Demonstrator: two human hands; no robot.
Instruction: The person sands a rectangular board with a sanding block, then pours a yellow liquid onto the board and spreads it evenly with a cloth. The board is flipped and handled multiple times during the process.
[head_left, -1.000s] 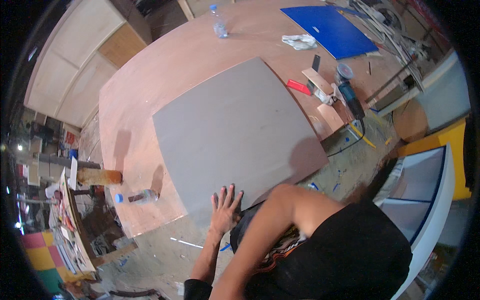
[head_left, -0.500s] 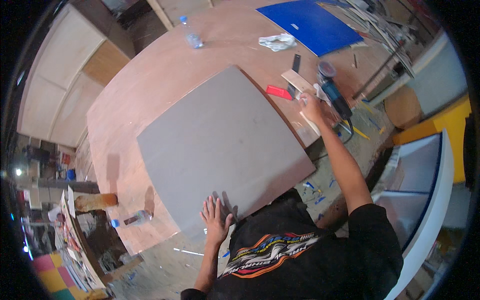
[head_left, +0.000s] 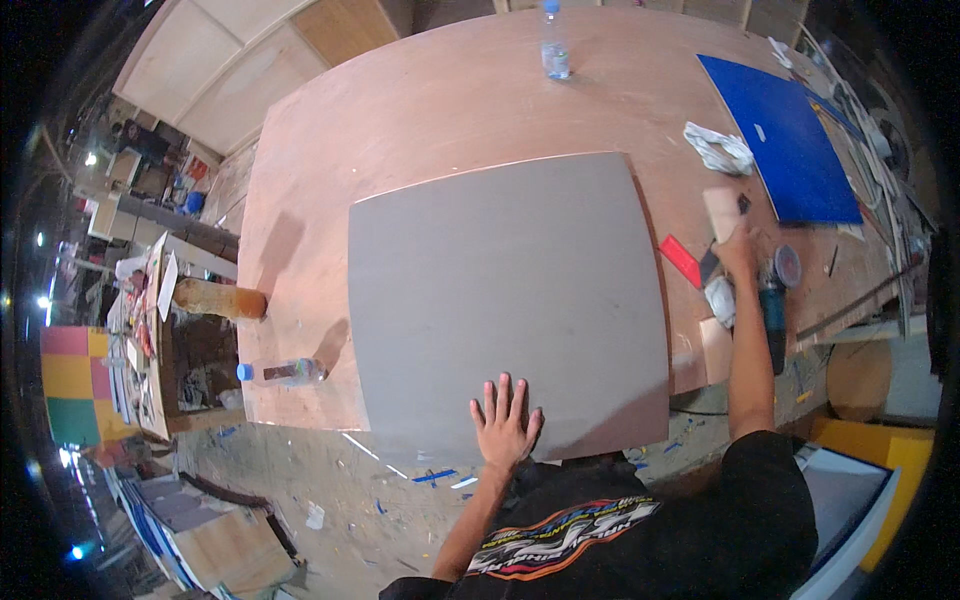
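My left hand (head_left: 503, 428) lies flat, fingers spread, on the near part of a large grey square panel (head_left: 505, 290), which rests on a pinkish wooden tabletop (head_left: 430, 100). At the right, my right hand (head_left: 738, 243) grips a small pale wooden piece (head_left: 722, 210) with a dark patch at its end. Just beside it are a red plastic piece (head_left: 680, 260), a dark flat piece (head_left: 708, 263), a crumpled white wad (head_left: 718, 300) and a corded angle grinder (head_left: 772, 312). Another pale board (head_left: 716, 355) lies at the near right edge, partly behind my forearm.
A water bottle (head_left: 555, 50) stands at the back; another lying bottle (head_left: 290, 370) and an orange-brown cylinder (head_left: 215, 298) are at the left. A white cloth (head_left: 715, 148) and blue board (head_left: 775, 140) lie at the back right. A cluttered bench (head_left: 150, 340) is left.
My right hand has moved from low near my body out to the pile and now holds the wooden piece higher up. My left hand stays on the panel. The view has turned.
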